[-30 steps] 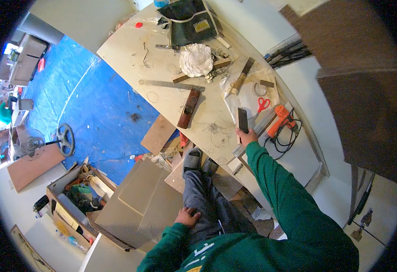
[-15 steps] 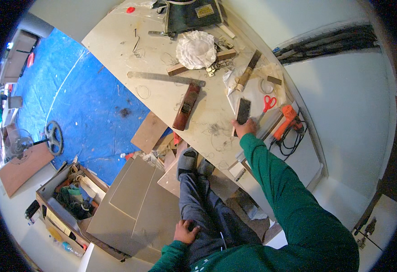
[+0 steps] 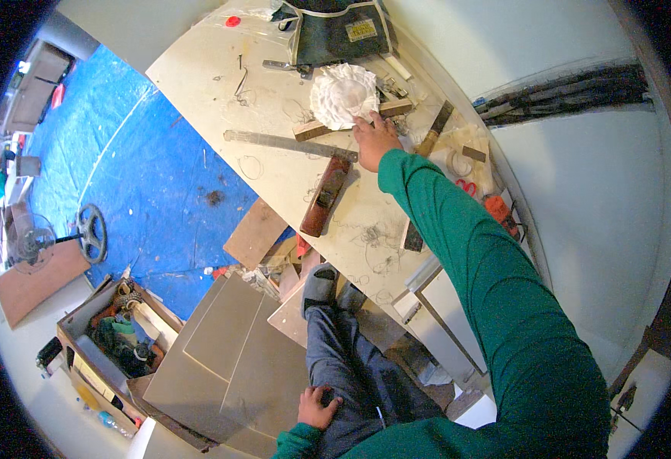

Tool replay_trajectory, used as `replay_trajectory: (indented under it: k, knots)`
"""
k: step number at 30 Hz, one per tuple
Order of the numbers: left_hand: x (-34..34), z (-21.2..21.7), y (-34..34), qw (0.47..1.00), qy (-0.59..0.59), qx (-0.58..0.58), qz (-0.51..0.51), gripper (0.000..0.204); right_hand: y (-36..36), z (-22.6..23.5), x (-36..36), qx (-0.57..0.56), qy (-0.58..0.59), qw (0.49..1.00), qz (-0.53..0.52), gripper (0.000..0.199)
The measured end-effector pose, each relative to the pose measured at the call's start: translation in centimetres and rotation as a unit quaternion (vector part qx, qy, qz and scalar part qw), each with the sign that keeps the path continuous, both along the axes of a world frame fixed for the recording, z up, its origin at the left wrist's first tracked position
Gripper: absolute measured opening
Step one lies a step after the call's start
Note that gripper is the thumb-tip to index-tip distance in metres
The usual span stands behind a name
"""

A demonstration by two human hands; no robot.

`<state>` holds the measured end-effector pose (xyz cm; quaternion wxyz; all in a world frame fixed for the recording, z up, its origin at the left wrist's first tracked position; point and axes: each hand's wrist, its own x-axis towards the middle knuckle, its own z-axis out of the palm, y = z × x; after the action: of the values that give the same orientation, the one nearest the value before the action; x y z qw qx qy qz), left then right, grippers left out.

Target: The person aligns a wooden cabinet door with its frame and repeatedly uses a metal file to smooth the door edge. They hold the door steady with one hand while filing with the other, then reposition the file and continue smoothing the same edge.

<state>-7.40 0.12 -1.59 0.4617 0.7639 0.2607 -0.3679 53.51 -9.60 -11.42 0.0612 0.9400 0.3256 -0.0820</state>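
Observation:
My right hand (image 3: 376, 142) reaches over the pale worktop (image 3: 274, 92), fingers extended and apart, at the edge of a wooden strip (image 3: 311, 131). Just beyond the fingers lies a white ruffled cloth (image 3: 343, 96). A metal ruler (image 3: 289, 144) ends beside the hand, and a reddish-brown wooden hand plane (image 3: 325, 200) lies nearer. Partly covered by my forearm is a dark rectangular block (image 3: 413, 238). A blade tool with a wooden handle (image 3: 436, 128) lies right of the hand. My left hand (image 3: 317, 407) rests open on my thigh, holding nothing.
Red-handled scissors (image 3: 466, 187) and an orange power tool (image 3: 499, 210) lie along the right edge, partly behind my sleeve. A dark tool bag (image 3: 343, 34) is at the back. Left are a blue tarp (image 3: 159, 176), brown boards (image 3: 213, 336) and a filled wooden box (image 3: 83, 314).
My right hand has let go of the dark block and moved forward and left to the wooden strip. The block remains on the worktop. My left hand stays on my thigh.

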Motion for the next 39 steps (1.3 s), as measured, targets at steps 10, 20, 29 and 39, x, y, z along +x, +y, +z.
replay_trajectory:
  k: [10,20,29,39]
  knots:
    - [1.2,0.8,0.0,0.997,0.077,-0.003,-0.001,0.050,-2.6,7.1,13.7,0.446,0.098,0.868,-0.196,0.043]
    - [1.9,0.9,0.9,0.997,0.076,-0.011,-0.023,0.050,-3.1,12.5,13.1,0.431,-0.130,0.880,-0.151,0.033]
    - [1.1,0.5,0.7,0.996,0.088,0.000,-0.021,0.049,-2.0,11.7,10.7,0.532,0.024,0.803,-0.268,0.023]
    - [0.9,0.1,0.3,0.999,0.046,0.007,-0.008,0.046,-5.9,12.7,8.9,0.383,-0.097,0.880,-0.262,0.014]
